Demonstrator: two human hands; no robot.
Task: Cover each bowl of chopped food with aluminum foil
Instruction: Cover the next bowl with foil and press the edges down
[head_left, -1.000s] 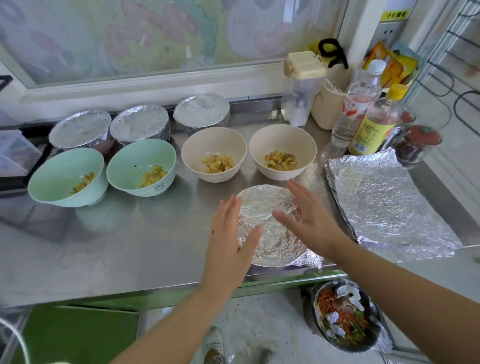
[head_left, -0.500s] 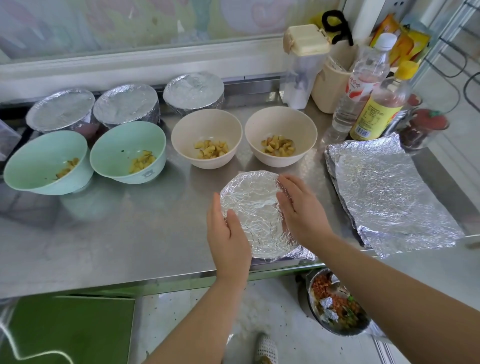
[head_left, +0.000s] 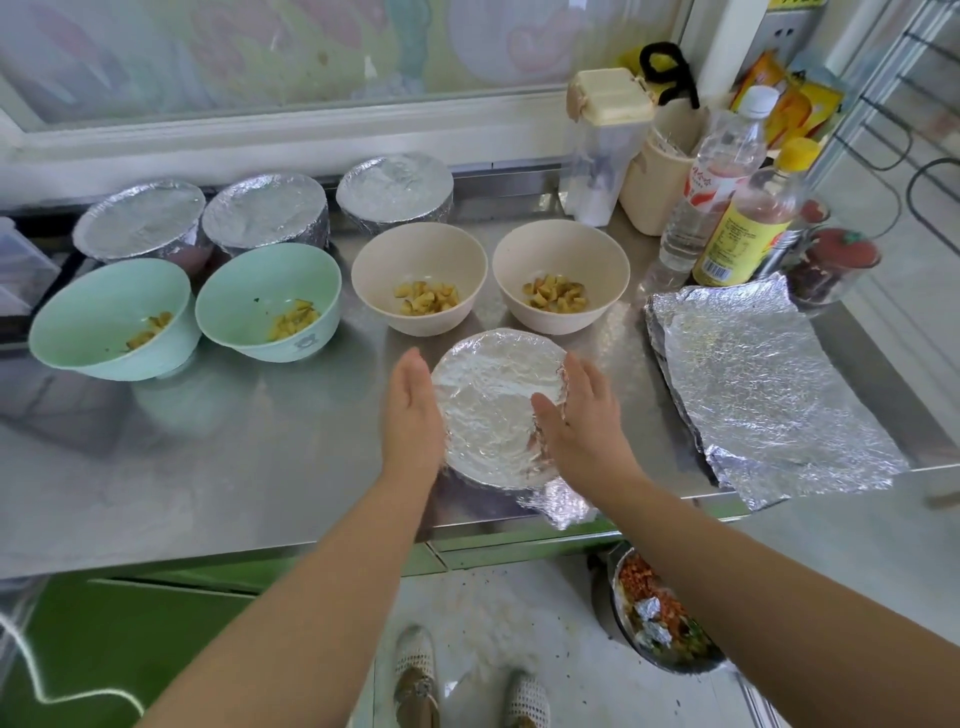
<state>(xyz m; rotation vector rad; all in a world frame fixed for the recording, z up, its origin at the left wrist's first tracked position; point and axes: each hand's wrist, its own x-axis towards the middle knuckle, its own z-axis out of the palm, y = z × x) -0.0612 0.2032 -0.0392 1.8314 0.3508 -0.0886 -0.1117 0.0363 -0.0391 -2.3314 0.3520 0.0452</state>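
Fingers (head_left: 415, 376) of our left hand (head_left: 413, 415) lie straight and pressed together, flat against the left side of the foil-covered front bowl (head_left: 488, 400). This bowl sits close to the near edge of the desk (head_left: 208, 452). On its right side, our right hand (head_left: 582, 421) mirrors the left, with straight fingers held together against the foil wall and the thumb lying over the foil top. Neither hand curls around anything. A loose foil flap (head_left: 561, 506) sticks out from the bowl's near right side.

Well to the left of the front bowl and a little behind it, we see two green bowls (head_left: 111, 312) (head_left: 267, 296), uncovered, each with some yellowish chopped food. Behind those, three covered bowls (head_left: 143, 221) (head_left: 265, 213) (head_left: 395, 189) stand in a row, foil stretched over their tops. Just behind the front bowl, two beige bowls (head_left: 420, 260) (head_left: 561, 254) stand side by side, open, with chopped pieces inside. To the right of the front bowl, flat foil sheets (head_left: 753, 384) lie in a stack on the desk. Behind these sheets, two bottles (head_left: 719, 176) (head_left: 748, 223) stand upright.
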